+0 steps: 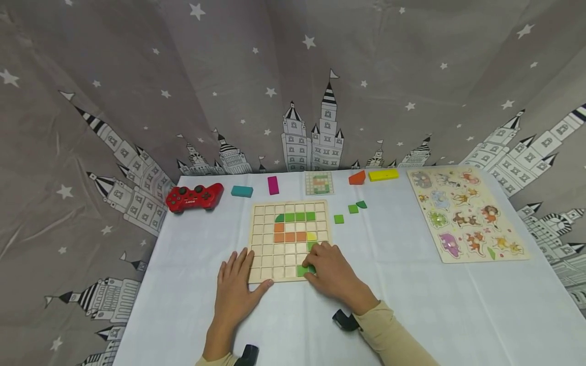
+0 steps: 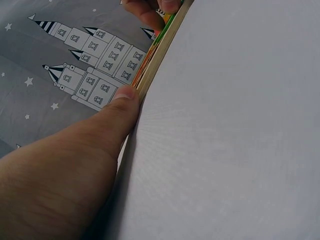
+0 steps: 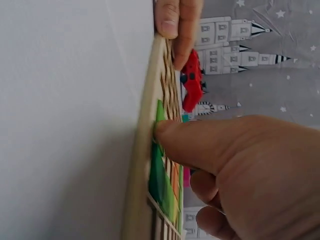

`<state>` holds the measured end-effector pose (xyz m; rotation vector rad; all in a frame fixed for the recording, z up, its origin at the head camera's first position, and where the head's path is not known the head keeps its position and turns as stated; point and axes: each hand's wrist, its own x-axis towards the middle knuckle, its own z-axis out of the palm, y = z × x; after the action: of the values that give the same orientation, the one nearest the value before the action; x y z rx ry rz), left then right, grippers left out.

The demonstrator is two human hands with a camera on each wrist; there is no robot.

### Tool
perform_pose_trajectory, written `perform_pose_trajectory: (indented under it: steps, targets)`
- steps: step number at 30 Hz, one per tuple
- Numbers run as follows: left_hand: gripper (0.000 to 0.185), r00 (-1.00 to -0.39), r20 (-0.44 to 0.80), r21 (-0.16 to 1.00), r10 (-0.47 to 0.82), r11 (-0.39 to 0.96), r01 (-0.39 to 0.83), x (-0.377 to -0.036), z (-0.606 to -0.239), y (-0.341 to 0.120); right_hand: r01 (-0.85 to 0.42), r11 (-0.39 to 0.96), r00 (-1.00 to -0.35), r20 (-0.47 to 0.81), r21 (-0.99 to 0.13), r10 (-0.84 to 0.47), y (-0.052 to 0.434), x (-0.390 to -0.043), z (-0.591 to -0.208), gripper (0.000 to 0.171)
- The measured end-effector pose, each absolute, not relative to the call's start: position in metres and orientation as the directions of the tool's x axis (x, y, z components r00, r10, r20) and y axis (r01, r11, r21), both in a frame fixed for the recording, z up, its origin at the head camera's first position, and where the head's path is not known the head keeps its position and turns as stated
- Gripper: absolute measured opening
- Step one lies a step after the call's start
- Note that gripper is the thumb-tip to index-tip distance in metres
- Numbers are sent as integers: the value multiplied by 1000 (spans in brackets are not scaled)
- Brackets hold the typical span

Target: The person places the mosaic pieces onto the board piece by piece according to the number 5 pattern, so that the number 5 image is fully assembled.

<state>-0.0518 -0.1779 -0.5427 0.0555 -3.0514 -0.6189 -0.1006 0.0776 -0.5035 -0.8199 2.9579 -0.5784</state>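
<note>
At lower centre of the head view, the left hand (image 1: 235, 291) lies flat bracing the wooden grid board (image 1: 289, 240) while the right hand (image 1: 330, 272) pinches a green tile (image 1: 304, 270) at its bottom row, apparently mid-placement, so seating it squarely comes next.

White-clothed worktop (image 1: 412, 305), carrying a wooden grid board (image 1: 288, 239) near the front middle, partly filled with green, orange and yellow tiles. Behind it: red game controller (image 1: 194, 197), teal block (image 1: 241, 191), magenta block (image 1: 273, 185), pattern card (image 1: 319, 183), orange block (image 1: 357, 178), yellow block (image 1: 383, 175). Loose green tiles (image 1: 350, 209) beside the board. Animal puzzle board (image 1: 467, 213) at right.
</note>
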Motion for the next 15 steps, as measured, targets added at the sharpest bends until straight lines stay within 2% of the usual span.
perform_pose_trajectory:
  steps: [5, 11, 15]
  targets:
    - [99, -999, 21, 394, -41, 919, -29, -51, -542, -178, -455, 789, -879, 68, -413, -471, 95, -117, -498, 29]
    - [99, -999, 5, 393, -41, 919, -35, -52, -540, -178, -288, 821, -952, 51, -493, -303, 131, -160, -498, 40]
    - [98, -999, 5, 390, -44, 920, -39, -52, -539, -177, -214, 846, -972, 17, -489, -236, 149, -186, -502, 46]
